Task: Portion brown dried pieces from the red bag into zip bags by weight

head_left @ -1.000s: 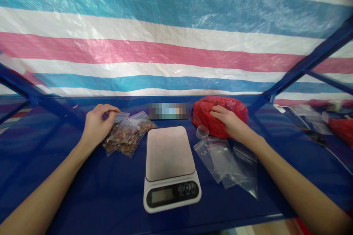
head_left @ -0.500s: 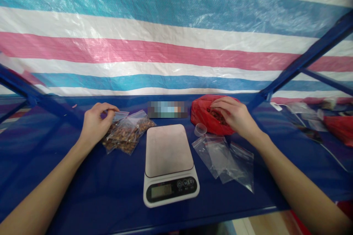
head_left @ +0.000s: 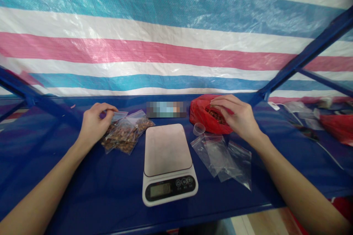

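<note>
My left hand (head_left: 96,123) is closed, thumb and forefinger pinched at the top edge of a clear zip bag (head_left: 121,137) filled with small brown pieces, possibly nuts. Several such filled bags overlap there. Over on the right, my right hand (head_left: 238,115) pinches the rim of a red plastic bag (head_left: 199,114). Loose reddish-brown pieces (head_left: 215,115) show inside its mouth, partly covered by my fingers. Between my hands stands a white kitchen scale (head_left: 168,150) with a bare plate, its display (head_left: 160,191) reading 0.0.
Flat zip bags (head_left: 220,158) overlap right of the scale, below a small clear plastic cup (head_left: 199,129). A blurred-out box (head_left: 166,109) lies behind the scale. Blue metal bars (head_left: 303,58) flank the blue shelf (head_left: 110,191); a striped sheet (head_left: 165,51) hangs behind.
The view has shifted slightly. My right hand has lifted and opened the red bag's rim a little, so more of the contents show. My left hand stays at the filled bags.
</note>
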Action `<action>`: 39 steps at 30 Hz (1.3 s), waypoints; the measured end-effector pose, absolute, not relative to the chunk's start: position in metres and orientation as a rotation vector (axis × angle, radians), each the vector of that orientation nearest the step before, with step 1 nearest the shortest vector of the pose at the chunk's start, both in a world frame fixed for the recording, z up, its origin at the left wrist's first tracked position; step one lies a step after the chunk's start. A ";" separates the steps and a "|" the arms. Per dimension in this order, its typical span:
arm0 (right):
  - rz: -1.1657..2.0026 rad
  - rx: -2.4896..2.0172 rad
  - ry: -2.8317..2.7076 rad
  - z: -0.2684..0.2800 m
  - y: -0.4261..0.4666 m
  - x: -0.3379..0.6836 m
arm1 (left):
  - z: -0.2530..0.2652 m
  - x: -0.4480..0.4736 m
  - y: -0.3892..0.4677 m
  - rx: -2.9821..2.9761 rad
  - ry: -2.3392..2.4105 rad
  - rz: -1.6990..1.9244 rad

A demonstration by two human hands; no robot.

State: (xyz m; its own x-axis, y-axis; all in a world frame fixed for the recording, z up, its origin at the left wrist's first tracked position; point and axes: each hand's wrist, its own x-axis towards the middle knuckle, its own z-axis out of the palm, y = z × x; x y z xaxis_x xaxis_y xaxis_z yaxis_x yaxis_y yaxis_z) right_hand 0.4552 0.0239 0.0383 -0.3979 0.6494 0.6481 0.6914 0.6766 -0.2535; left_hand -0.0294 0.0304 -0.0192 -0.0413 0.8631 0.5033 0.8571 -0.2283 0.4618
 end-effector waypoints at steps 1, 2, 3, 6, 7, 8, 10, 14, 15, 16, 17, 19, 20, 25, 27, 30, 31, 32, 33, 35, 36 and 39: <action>-0.068 -0.981 -2.141 0.039 0.021 0.452 | -0.020 -0.030 0.031 2.179 1.939 1.154; -0.057 -0.936 -2.145 0.039 0.018 0.448 | -0.021 -0.031 0.031 2.185 1.934 1.160; -0.042 -0.894 -2.153 0.039 0.014 0.444 | -0.021 -0.032 0.032 2.188 1.930 1.163; 0.015 -0.793 -2.213 0.040 0.006 0.433 | -0.022 -0.033 0.032 2.191 1.933 1.170; 0.036 -0.769 -2.244 0.041 0.004 0.431 | -0.022 -0.032 0.032 2.187 1.934 1.171; 0.059 -0.746 -2.278 0.041 0.003 0.428 | -0.022 -0.032 0.032 2.182 1.936 1.172; 0.115 -0.717 -2.343 0.040 0.001 0.426 | -0.022 -0.032 0.032 2.173 1.938 1.173; 0.213 -0.752 -2.484 0.036 0.003 0.428 | -0.021 -0.031 0.032 2.168 1.939 1.173; 0.231 -0.777 -2.513 0.035 0.003 0.429 | -0.020 -0.031 0.032 2.168 1.940 1.172; 0.250 -0.800 -2.535 0.034 0.004 0.429 | -0.020 -0.031 0.032 2.167 1.941 1.171; 0.269 -0.822 -2.551 0.034 0.004 0.430 | -0.020 -0.031 0.031 2.168 1.941 1.171; 0.311 -0.853 -2.571 0.034 0.004 0.431 | -0.020 -0.031 0.031 2.170 1.943 1.180; 0.331 -0.858 -2.577 0.035 0.004 0.432 | -0.020 -0.031 0.032 2.171 1.943 1.185; 0.396 -0.861 -2.570 0.040 0.003 0.433 | -0.022 -0.031 0.033 2.165 1.934 1.201; 0.401 -0.871 -2.555 0.042 0.003 0.433 | -0.022 -0.031 0.033 2.170 1.930 1.204; 0.410 -0.890 -2.527 0.045 0.003 0.431 | -0.022 -0.031 0.032 2.185 1.922 1.197; 0.424 -0.882 -2.521 0.045 0.003 0.430 | -0.022 -0.032 0.032 2.187 1.921 1.198; 0.437 -0.864 -2.511 0.046 0.003 0.430 | -0.023 -0.032 0.032 2.188 1.920 1.201; 0.435 -0.845 -2.489 0.046 0.002 0.430 | -0.023 -0.032 0.032 2.187 1.918 1.204; 0.342 -0.868 -2.369 0.047 0.003 0.434 | -0.023 -0.032 0.032 2.182 1.918 1.210; 0.260 -0.931 -2.263 0.047 0.005 0.438 | -0.022 -0.032 0.032 2.179 1.918 1.212; 0.041 -1.210 -1.935 0.041 0.019 0.460 | -0.021 -0.030 0.032 2.176 1.919 1.220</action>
